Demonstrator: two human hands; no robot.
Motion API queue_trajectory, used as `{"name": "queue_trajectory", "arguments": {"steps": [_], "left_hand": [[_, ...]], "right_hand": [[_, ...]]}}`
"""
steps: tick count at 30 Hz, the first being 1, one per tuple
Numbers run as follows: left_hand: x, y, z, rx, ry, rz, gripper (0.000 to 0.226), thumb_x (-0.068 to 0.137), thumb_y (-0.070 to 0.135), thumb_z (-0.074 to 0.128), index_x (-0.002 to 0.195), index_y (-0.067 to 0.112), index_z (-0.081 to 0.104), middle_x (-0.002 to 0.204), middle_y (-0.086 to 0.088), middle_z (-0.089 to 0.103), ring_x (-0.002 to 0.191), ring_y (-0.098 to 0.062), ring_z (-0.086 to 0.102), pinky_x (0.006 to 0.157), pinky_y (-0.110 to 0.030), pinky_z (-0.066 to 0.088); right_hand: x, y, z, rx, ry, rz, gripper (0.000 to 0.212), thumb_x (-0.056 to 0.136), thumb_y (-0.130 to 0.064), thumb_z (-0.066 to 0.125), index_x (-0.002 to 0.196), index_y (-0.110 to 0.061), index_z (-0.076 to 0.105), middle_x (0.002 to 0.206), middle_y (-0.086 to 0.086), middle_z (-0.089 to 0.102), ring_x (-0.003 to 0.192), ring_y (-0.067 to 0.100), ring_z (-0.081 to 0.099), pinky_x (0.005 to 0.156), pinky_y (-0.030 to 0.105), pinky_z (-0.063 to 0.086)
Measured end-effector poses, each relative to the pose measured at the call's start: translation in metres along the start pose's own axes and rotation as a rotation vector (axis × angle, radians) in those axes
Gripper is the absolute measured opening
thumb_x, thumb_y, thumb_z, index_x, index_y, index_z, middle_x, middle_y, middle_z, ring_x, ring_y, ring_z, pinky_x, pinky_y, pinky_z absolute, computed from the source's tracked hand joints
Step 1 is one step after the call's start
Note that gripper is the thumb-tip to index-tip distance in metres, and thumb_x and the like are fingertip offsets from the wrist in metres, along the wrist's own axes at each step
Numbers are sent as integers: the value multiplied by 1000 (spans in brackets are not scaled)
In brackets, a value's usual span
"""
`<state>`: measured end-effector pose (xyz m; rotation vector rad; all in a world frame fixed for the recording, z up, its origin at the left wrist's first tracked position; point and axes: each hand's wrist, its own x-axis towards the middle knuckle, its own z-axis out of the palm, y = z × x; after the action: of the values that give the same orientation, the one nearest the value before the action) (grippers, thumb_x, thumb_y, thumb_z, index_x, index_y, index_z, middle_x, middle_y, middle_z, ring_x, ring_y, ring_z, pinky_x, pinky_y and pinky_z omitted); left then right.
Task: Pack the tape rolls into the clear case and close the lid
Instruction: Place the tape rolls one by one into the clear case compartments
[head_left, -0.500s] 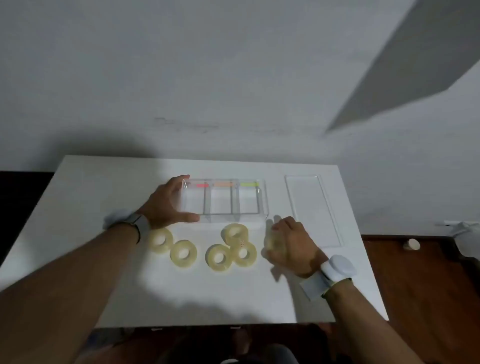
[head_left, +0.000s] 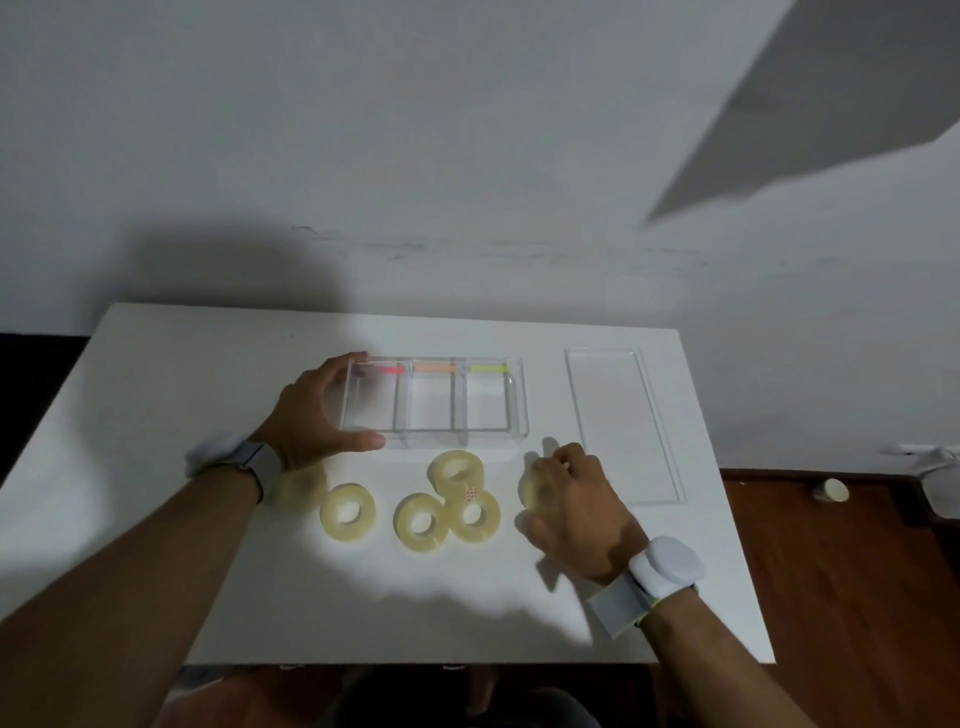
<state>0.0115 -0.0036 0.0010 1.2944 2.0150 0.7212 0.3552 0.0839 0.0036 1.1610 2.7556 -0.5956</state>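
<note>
A clear case (head_left: 517, 410) with three compartments, marked red, orange and yellow along the back, stands on the white table (head_left: 156, 374). My left hand (head_left: 311, 415) grips its left end, thumb at the front wall. The separate clear lid (head_left: 623, 426) lies flat to the right. Several pale yellow tape rolls lie in front of the case: one (head_left: 347, 512), another (head_left: 420, 522), a third (head_left: 475, 514) with a fourth (head_left: 456, 470) leaning on it, and one half hidden under my left wrist (head_left: 304, 486). My right hand (head_left: 576, 512) is closed on a further roll (head_left: 537, 491), tilted on edge.
The table's right edge borders a dark wooden floor (head_left: 857, 597), where a small white object (head_left: 831, 490) lies near the wall. A white wall rises behind the table. Both wrists carry white bands.
My right hand has tightened on the roll at the right and tipped it up off the table. My left hand keeps its hold on the case.
</note>
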Motion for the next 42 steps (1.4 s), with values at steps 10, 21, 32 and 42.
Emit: {"name": "queue_trajectory", "arguments": {"steps": [10,21,32,42], "left_hand": [[2,-5,-1,-13,3,31,112,46,67,82,146,44,38,134,10,58,129,-20,49,112,-52,38],[9,-16,2,24,41,-6,112,41,68,84,142,52,38,130,4,56,123,-21,53,107,-48,43],[9,-14,4,50,67,9,116,39,72,81,144,41,42,132,3,58,121,-18,53,105,-41,43],[8,-13,5,34,75,2,115,39,70,84,143,43,42,130,5,57,120,-17,53,106,-47,45]], "right_hand": [[7,7,-22,144,163,19,57,75,-37,74,116,-4,52,108,10,51,92,27,49,79,32,43],[70,-19,-76,209,295,-95,52,77,-28,76,117,-2,53,113,13,53,103,28,52,86,25,36],[109,-35,-61,-143,19,-187,59,81,-40,67,130,-11,51,124,8,54,107,30,57,98,41,41],[127,-31,-45,-269,-84,-143,61,75,-56,64,124,-23,54,118,-1,58,101,25,60,96,43,25]]}}
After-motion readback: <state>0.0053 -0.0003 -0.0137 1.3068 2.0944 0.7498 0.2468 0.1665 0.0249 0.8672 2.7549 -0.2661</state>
